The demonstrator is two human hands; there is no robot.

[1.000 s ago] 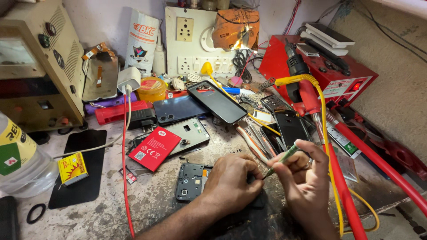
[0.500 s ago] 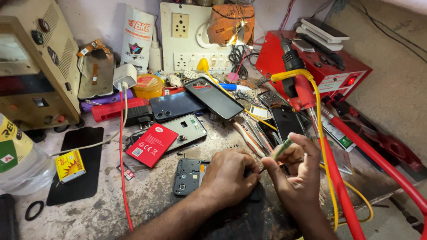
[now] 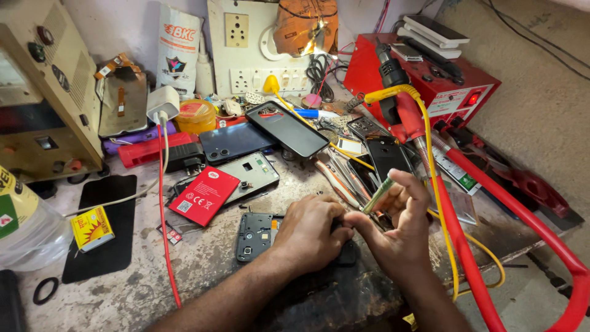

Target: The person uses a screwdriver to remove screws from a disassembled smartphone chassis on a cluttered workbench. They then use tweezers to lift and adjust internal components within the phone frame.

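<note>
My left hand (image 3: 309, 232) presses down on an opened black phone (image 3: 257, 235) lying on the worn bench, covering its right half. My right hand (image 3: 395, 229) sits just right of it, fingers closed around a thin green-handled screwdriver (image 3: 377, 196) whose tip points down toward the phone under my left fingers. The tip itself is hidden between the hands. A red phone battery (image 3: 203, 195) lies left of the phone, resting on a grey phone back (image 3: 251, 174).
Several phones and black covers (image 3: 286, 128) lie at the bench's middle. A red machine (image 3: 434, 82) with a red hose (image 3: 517, 213) and yellow cable (image 3: 431, 161) stands right. A beige power supply (image 3: 44, 104), clear bottle (image 3: 24, 229) and black mat (image 3: 101, 235) sit left.
Both hands stay on the opened phone; my right hand has turned the screwdriver slightly and closed in against my left fingers. The camera has shifted a little toward the right.
</note>
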